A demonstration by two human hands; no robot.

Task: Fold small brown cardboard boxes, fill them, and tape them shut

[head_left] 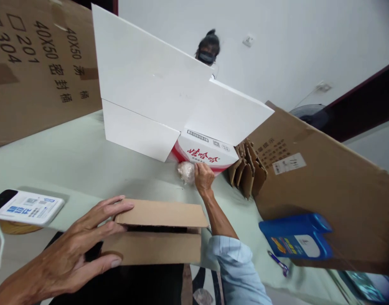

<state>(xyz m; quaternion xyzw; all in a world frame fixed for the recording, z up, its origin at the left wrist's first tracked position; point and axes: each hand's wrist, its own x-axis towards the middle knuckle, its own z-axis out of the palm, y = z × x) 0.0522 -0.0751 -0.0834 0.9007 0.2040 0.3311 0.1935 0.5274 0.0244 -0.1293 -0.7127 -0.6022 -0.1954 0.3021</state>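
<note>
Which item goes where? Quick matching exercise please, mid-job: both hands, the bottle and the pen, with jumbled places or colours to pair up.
Things:
1. Left hand
2. Right hand
3. Bottle
4. Pen

Places and colours:
A. Blue, with a printed label
B. Curled right next to the clear plastic bundle, in front of the red-and-white carton
C. On the table, just below the labelled container in the view
D. At the left end of the small brown box, fingers spread

Pairs: 1-D, 2-B, 3-A, 4-C
</note>
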